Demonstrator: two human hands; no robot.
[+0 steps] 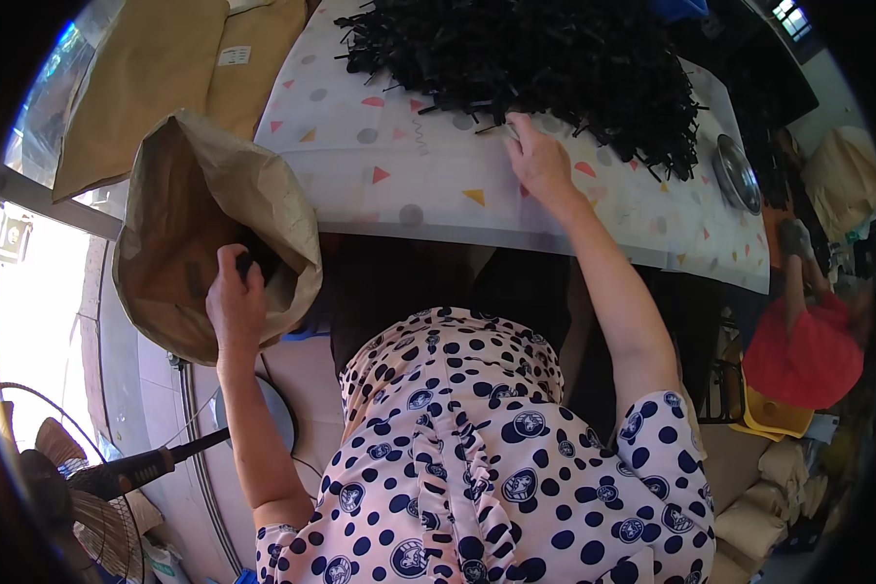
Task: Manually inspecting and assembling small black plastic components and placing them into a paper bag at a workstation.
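Note:
My left hand [237, 297] is inside the mouth of a brown paper sack [297, 219] at the left edge of the table. Its fingers are closed on a small black piece [244, 265], which is partly hidden. Over the patterned tabletop, my right hand [540, 165] touches the near edge of a large heap of thin black pieces [526, 58]. Thumb and fingers there are drawn together; whatever is between them is too small to make out. Brown folds hide most of the sack's inside.
A metal bowl [737, 173] sits at the table's right edge. Flat brown sacks [156, 73] lie at the far left. A fan [92, 487] stands at lower left. Another person in a red top [806, 350] works at the right, near a yellow container [774, 414] and more sacks.

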